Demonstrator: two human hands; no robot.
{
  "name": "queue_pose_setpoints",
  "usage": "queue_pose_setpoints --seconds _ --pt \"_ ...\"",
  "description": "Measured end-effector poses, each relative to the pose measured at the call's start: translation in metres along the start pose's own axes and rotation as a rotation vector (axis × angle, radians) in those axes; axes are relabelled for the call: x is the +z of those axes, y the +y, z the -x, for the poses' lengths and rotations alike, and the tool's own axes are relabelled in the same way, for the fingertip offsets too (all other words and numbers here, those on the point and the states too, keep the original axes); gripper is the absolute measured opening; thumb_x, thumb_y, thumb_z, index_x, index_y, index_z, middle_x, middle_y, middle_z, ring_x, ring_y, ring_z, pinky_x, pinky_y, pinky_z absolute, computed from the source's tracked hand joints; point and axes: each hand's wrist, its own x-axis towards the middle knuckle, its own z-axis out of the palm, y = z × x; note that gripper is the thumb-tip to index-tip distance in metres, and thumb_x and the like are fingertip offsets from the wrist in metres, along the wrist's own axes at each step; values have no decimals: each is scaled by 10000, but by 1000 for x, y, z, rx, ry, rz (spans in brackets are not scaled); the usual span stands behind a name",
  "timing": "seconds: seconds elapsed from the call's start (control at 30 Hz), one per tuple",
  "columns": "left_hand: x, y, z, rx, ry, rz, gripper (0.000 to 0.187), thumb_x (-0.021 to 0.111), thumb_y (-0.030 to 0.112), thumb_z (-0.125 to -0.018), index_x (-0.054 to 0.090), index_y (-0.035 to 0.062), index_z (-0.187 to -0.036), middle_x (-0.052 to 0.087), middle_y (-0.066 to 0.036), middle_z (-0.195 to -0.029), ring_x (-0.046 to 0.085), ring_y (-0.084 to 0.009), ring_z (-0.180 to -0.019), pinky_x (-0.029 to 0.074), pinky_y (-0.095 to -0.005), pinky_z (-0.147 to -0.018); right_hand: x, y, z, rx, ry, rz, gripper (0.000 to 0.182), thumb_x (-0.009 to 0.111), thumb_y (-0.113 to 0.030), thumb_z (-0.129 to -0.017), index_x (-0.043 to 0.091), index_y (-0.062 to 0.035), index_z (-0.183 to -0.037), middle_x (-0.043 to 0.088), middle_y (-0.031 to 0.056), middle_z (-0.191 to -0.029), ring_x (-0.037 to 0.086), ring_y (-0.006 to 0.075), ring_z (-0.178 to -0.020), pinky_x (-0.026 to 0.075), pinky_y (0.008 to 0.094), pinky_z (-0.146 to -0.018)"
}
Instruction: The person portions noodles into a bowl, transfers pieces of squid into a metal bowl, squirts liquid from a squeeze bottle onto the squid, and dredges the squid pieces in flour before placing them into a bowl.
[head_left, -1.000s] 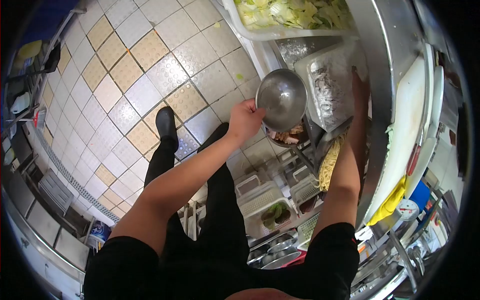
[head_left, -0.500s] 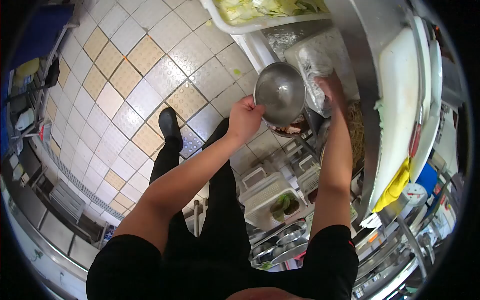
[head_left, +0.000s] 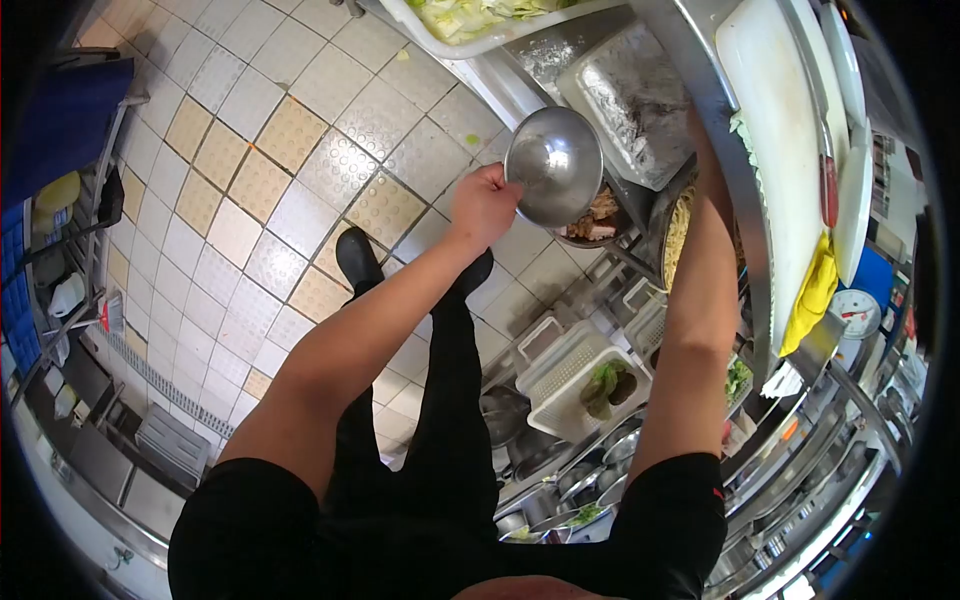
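Observation:
My left hand [head_left: 483,207] grips the rim of a round metal bowl [head_left: 555,165], fingers closed on its left edge. The bowl is tilted toward me and looks bare inside. Just below it, a container of cut meat pieces [head_left: 598,218] is partly hidden by the bowl. My right forearm [head_left: 697,290] reaches forward beneath the steel counter edge, which hides the hand and its fingers. Left of that arm lies a pale block-like container with clear, crinkled plastic [head_left: 630,105]. Noodle-like yellow strands [head_left: 677,235] show beside the forearm.
A white tub of chopped cabbage [head_left: 425,30] stands at the top. White cutting boards [head_left: 775,130], a red-handled knife [head_left: 829,195] and a yellow cloth [head_left: 810,300] lie on the right counter. White baskets [head_left: 565,385] sit below. Tiled floor [head_left: 290,195] lies left.
My right hand has left the clear plastic and gone forward under the counter edge. The bowl in my left hand has shifted slightly up and left, uncovering more of the meat.

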Motion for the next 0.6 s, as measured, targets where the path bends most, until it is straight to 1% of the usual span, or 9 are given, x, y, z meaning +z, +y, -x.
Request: queue_pose_setpoints --seconds 0.07,0.17,0.23,0.27,0.3,0.33,0.43,0.57,0.6 --pt "-1 6 7 -26 -15 67 179 623 99 -768 518 20 -648 489 -41 -528 446 -115 -496 367 -314 -481 1 4 11 20 -23 11 634 634 -353 -782 497 32 -1267 557 261 -1224 543 383 -1140 420 406 -963" --pt "-8 -10 7 57 9 -60 159 623 89 -777 539 22 -659 500 -31 -536 448 -105 -503 371 -306 -484 19 8 27 49 -110 99 617 621 -358 -788 511 28 -1257 553 260 -1232 541 382 -1145 415 406 -970" --pt "-8 -9 16 -32 5 66 165 618 76 -783 533 20 -653 489 -19 -540 443 -102 -510 370 -301 -488 43 5 45 54 -183 189 606 612 -361 -792 520 26 -1250 550 260 -1237 539 380 -1148 412 407 -974" --pt "-7 -7 18 -69 5 132 168 616 69 -787 530 19 -651 483 -13 -541 441 -100 -513 369 -298 -490 48 0 57 41 -197 178 601 607 -362 -794 525 25 -1247 549 259 -1239 538 380 -1150 410 407 -976" --pt "-5 -11 18 -62 7 126 162 614 64 -789 535 19 -655 485 -10 -547 440 -97 -516 368 -295 -491 50 -12 69 14 -171 148 565 598 -296 -791 517 43 -1237 573 257 -1205 566 383 -1112 427 402 -952" --pt "-6 -15 20 -57 9 115 157 612 60 -792 539 19 -659 487 -7 -552 438 -95 -518 367 -293 -493 37 -19 68 45 -258 78 537 578 -292 -806 526 40 -1224 576 257 -1198 570 387 -1097 430 402 -939" --pt "-9 -16 20 -64 19 119 129 610 56 -803 563 22 -687 499 2 -567 432 -85 -522 363 -282 -496 2 -49 49 85 -474 -138 473 536 -284 -837 548 32 -1188 583 258 -1175 578 397 -1061 439 410 -912" --pt "-8 -4 16 -143 9 164 88 592 46 -824 618 32 -741 521 19 -590 442 -71 -526 365 -265 -496 64 -1 -38 -171 -315 -61 426 526 -276 -847 564 26 -1145 594 262 -1138 580 408 -1043 446 442 -904" --pt "-8 -4 15 -171 10 173 120 599 53 -830 581 47 -711 529 12 -593 459 -71 -523 370 -256 -480 86 9 -62 -226 -297 2 414 523 -275 -850 568 24 -1134 597 263 -1128 580 411 -1038 448 450 -902"
